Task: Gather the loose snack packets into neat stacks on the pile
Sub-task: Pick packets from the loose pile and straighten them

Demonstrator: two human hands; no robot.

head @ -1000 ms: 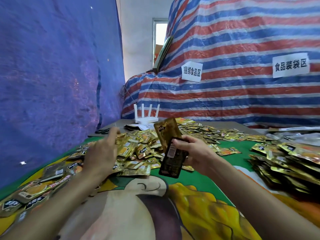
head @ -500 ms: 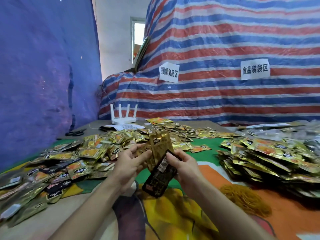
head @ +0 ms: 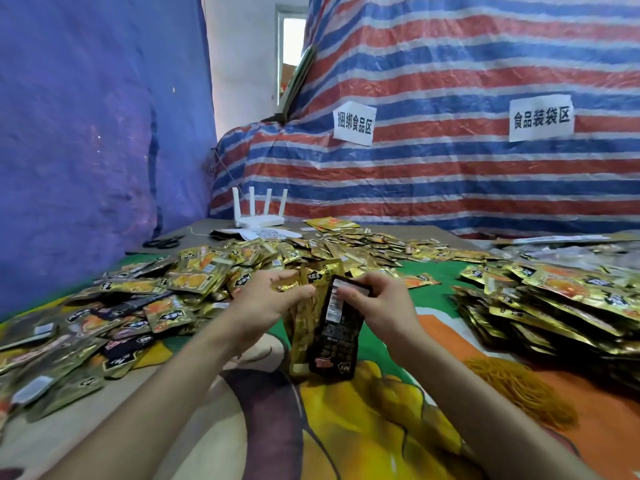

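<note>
Nearest, a cartoon-printed cloth (head: 363,427) covers the tabletop. Just beyond it, both hands hold an upright bundle of packets (head: 334,334), its black back towards the camera. The left hand (head: 266,303) grips the gold side from 9 o'clock with its fingers curled round it. The right hand (head: 384,306) pinches the top edge from 3 o'clock. A tangle of thin orange bands (head: 519,389) lies at 4 o'clock. Loose packets (head: 138,306) sprawl from 8 to 12 o'clock, and the stacked pile (head: 554,306) sits at 3 o'clock. Farthest, at 11 o'clock, scissors (head: 162,242) and a white router (head: 259,218) sit before a striped tarp (head: 450,185).
</note>
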